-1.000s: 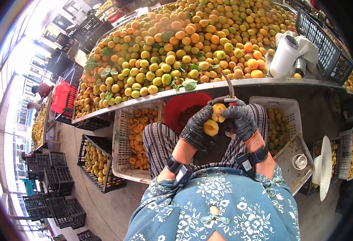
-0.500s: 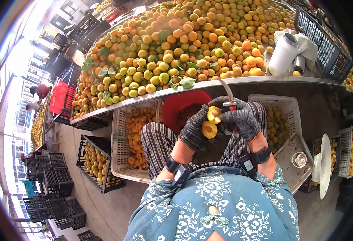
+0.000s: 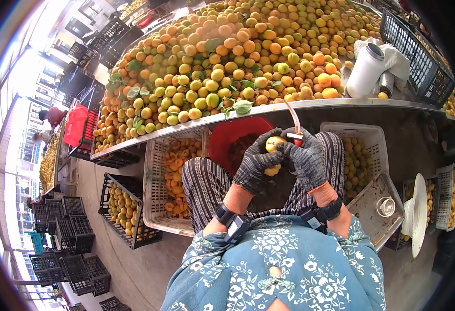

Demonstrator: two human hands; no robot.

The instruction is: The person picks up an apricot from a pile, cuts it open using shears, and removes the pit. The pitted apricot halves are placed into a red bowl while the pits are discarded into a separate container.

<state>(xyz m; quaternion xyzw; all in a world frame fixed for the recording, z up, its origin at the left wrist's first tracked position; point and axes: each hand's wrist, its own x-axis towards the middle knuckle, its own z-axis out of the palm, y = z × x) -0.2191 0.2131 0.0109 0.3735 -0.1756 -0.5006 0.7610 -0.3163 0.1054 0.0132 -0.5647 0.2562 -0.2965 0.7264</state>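
Both hands wear dark grey knit gloves and meet above the lap. My left hand (image 3: 254, 165) is closed around a split yellow apricot (image 3: 274, 145), whose pieces show between the fingers. My right hand (image 3: 306, 161) touches the apricot with its fingertips and grips a curved knife (image 3: 293, 116) with a red handle, its blade pointing up toward the table edge. Part of the handle is hidden in the glove. Beyond the hands a red bowl (image 3: 222, 136) holds dark bits. To its left, a pale crate (image 3: 154, 179) contains apricot halves.
A metal-edged table (image 3: 196, 123) bears a large heap of apricots (image 3: 186, 93). A white bottle (image 3: 365, 70) stands at its right. Beside the right knee are a pale crate (image 3: 380, 140) of whole fruit and a tray (image 3: 367, 207). A black crate (image 3: 134, 228) sits at left.
My hands have closed together over the apricot, which was open in two halves and is now largely covered. The knife blade has turned slightly and is more upright.
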